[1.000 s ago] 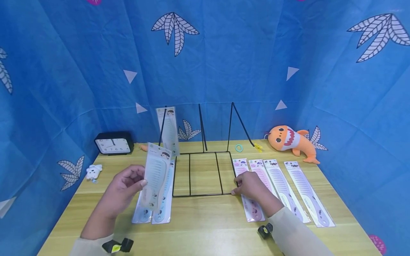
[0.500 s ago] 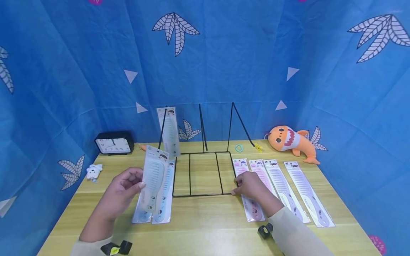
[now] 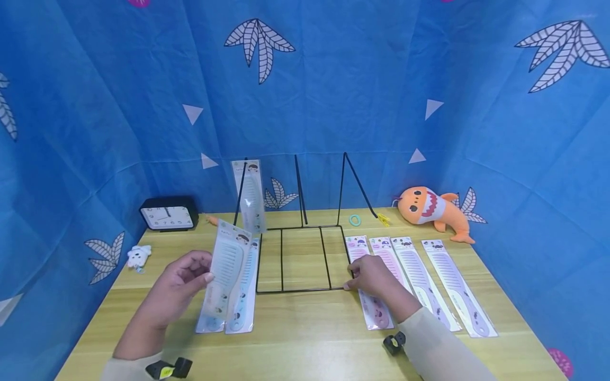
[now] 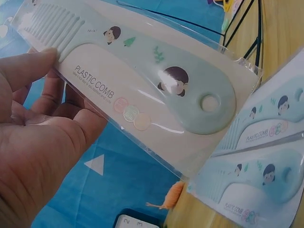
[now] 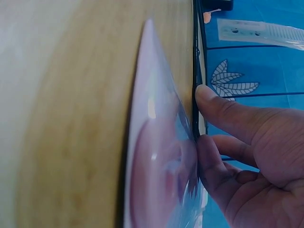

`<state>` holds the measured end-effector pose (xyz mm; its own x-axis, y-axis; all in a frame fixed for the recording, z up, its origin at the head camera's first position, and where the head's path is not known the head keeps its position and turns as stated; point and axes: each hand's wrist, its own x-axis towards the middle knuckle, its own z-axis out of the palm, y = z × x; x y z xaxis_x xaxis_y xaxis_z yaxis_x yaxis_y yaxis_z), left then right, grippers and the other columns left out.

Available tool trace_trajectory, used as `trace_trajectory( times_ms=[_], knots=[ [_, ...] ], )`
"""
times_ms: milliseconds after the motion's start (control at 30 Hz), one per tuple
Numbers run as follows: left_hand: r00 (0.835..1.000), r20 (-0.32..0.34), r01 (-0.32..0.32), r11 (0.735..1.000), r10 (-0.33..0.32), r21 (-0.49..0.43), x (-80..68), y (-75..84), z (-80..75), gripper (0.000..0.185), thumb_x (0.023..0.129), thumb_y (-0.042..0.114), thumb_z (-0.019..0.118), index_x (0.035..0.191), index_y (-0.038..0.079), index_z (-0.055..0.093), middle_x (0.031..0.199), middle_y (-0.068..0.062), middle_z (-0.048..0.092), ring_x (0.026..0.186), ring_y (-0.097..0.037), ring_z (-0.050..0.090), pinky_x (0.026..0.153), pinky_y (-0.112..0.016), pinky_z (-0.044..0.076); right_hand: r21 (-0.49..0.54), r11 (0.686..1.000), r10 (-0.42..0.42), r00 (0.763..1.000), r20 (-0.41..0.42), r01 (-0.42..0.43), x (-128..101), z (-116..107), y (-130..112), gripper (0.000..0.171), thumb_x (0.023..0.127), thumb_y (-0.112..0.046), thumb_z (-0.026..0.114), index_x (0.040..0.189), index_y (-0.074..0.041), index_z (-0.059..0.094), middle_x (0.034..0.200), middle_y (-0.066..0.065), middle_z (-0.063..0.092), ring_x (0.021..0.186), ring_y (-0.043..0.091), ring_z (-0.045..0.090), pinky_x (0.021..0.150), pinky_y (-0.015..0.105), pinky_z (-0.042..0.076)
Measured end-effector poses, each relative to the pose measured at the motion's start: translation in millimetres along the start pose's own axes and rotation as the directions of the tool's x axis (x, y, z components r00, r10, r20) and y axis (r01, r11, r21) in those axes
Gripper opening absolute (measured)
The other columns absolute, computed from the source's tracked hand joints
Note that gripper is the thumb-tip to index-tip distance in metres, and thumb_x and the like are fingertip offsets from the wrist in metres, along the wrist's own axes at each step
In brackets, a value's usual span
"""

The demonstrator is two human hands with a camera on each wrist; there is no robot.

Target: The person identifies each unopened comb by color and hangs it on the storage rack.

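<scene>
So the left hand [image 3: 183,280] has its grip pinched on a packaged mint-green comb [image 3: 226,270], holding it up off the surface [image 3: 305,338], tilted, just left of the black wire rack [image 3: 300,259]. The wrist view shows the thumb on the front of the pack and the fingers behind it, label reading "PLASTIC COMB".

The right hand [image 3: 374,278] sits at the rack's front right corner. Its fingers are curled with the thumb and fingertips against the wire, grasping it as far as I can tell, right next to the nearest pink comb pack [image 3: 369,280].

Progress-wise, I'd call this early days. The rack has three slots and only the left one holds anything: one green comb pack [image 3: 251,196] leaning upright against the left divider. The middle and right slots look bare.

What's left flat on the surface: two more green packs [image 3: 235,301] under the raised one, and on the right two pink and two lilac packs [image 3: 457,286] side by side.
</scene>
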<state>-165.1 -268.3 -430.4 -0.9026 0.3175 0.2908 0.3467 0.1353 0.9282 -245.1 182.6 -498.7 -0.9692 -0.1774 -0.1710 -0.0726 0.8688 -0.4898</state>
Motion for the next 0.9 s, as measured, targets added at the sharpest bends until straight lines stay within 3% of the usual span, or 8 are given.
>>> trace_trajectory(
  times_ms=[233,367,700,900],
  knots=[
    [1.000,-0.011,0.000,0.998,0.001,0.055,-2.4,-0.4,-8.4,0.020,0.110,-0.005,0.055,0.129,-0.006,0.061,0.118,0.003,0.072,0.104,-0.011,0.069,0.090,-0.022,0.063,-0.004,1.000,-0.019,1.000,0.001,0.019,1,1,0,0.021,0.083,-0.026,0.097,0.090,-0.017,0.079,0.082,-0.001,0.065,0.079,0.018,0.058,0.070,0.031,0.046],
    [1.000,-0.005,0.008,0.999,-0.008,0.050,-3.2,-2.1,-11.7,0.021,0.110,-0.005,0.055,0.130,-0.006,0.060,0.119,0.002,0.072,0.104,-0.012,0.069,0.090,-0.022,0.063,-0.001,1.000,-0.021,1.000,0.006,0.021,0,1,0,0.025,0.083,-0.026,0.096,0.080,-0.018,0.072,0.075,0.000,0.061,0.075,0.018,0.056,0.067,0.031,0.043],
    [1.000,0.003,0.013,0.999,-0.013,0.044,-1.9,-7.6,-10.5,0.021,0.110,-0.005,0.055,0.130,-0.007,0.059,0.117,0.001,0.071,0.105,-0.011,0.069,0.090,-0.023,0.063,-0.006,1.000,-0.017,1.000,0.002,0.017,1,1,0,0.023,0.083,-0.027,0.097,0.086,-0.018,0.076,0.081,0.000,0.063,0.079,0.018,0.057,0.070,0.031,0.044],
    [0.998,-0.048,0.055,0.992,-0.050,0.114,2.2,-8.7,-7.7,0.023,0.112,0.001,0.055,0.134,-0.004,0.061,0.117,-0.001,0.069,0.104,-0.013,0.068,0.089,-0.023,0.063,-0.008,1.000,-0.013,1.000,-0.005,0.013,1,1,1,0.030,0.081,-0.027,0.098,0.105,-0.014,0.084,0.094,0.001,0.071,0.086,0.018,0.060,0.078,0.034,0.052]
  ],
)
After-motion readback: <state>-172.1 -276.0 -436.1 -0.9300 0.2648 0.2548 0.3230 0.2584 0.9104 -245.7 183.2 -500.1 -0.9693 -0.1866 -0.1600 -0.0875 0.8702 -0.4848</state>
